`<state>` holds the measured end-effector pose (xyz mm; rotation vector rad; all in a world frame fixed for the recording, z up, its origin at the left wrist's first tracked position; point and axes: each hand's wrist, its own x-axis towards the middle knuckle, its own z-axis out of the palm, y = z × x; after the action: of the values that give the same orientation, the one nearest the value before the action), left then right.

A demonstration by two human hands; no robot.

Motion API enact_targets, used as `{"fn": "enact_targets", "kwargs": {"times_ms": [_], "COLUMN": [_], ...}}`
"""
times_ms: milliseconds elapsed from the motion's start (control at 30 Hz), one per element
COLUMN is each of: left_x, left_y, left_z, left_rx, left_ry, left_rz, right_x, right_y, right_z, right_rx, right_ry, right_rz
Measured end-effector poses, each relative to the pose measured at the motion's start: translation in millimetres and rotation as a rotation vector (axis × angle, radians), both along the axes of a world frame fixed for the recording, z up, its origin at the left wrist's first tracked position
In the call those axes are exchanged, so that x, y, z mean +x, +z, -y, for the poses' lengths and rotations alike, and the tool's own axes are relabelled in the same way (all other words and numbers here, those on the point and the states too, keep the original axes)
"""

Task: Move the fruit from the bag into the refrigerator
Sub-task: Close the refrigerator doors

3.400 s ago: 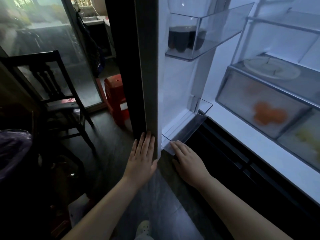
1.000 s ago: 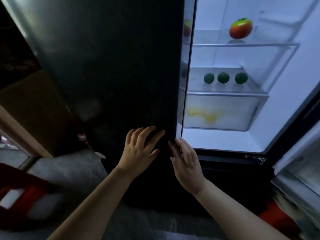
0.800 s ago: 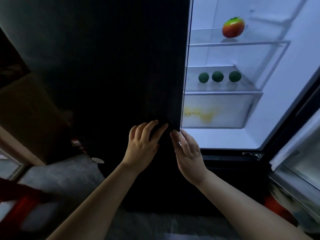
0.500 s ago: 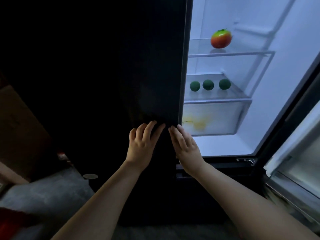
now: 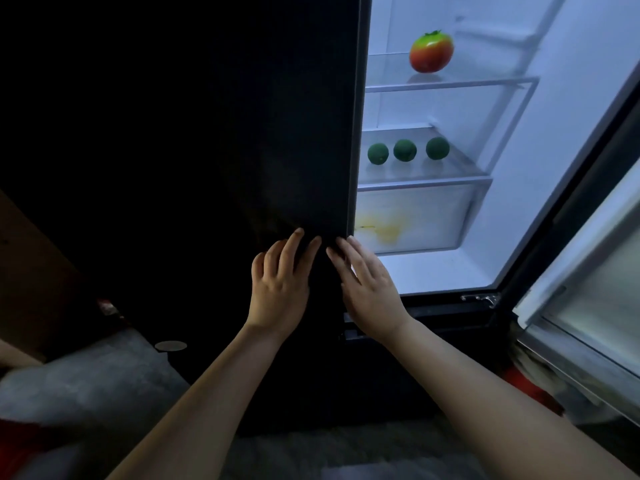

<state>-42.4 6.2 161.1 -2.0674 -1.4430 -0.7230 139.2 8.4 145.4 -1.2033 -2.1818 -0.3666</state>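
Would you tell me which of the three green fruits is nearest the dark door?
The leftmost green fruit, beside the dark door; the middle fruit and rightmost fruit sit further right.

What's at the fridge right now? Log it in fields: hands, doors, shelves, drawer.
left door: dark, covers the left half
right door: swung open
left hand: fingertips on the left door's lower edge, holds nothing
right hand: fingertips at that door's lower corner, holds nothing
upper shelf: one red-green tomato
lower shelf: three green limes in a row
crisper drawer: shut, blurred yellow contents
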Motion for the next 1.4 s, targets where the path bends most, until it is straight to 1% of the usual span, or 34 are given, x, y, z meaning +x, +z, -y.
{"fn": "enact_targets", "kwargs": {"times_ms": [67, 133, 233, 433, 633, 767, 933, 1167, 1400], "left_x": [11, 25, 49, 106, 193, 261, 336, 408, 445], "left_y": [3, 6, 11, 14, 10, 0, -22, -24, -35], "left_z": [11, 19, 29, 43, 79, 108, 150, 193, 215], "left_rx": [-0.087, -0.151, -0.211, -0.256, -0.336, -0.45, -0.657, -0.718, -0.78], "left_ry": [-0.004, -0.022, -0.084, -0.21, -0.39, -0.54, -0.614, -0.662, -0.653], "left_rz": [0.098, 0.149, 0.138, 0.084, 0.083, 0.0, -0.209, -0.32, -0.417], "right_x": [9, 23, 51, 124, 209, 266, 326, 380, 404], "right_y": [3, 5, 6, 11, 7, -2, -22, -43, -60], "right_z": [11, 22, 39, 83, 151, 200, 256, 305, 327], "right_rx": [-0.036, -0.064, -0.106, -0.121, -0.198, -0.268, -0.292, -0.389, -0.497], "right_ry": [-0.036, -0.088, -0.169, -0.315, -0.546, -0.67, -0.757, -0.843, -0.801], "right_rz": [-0.043, -0.047, -0.026, -0.057, -0.051, -0.075, -0.066, -0.066, -0.043]}}
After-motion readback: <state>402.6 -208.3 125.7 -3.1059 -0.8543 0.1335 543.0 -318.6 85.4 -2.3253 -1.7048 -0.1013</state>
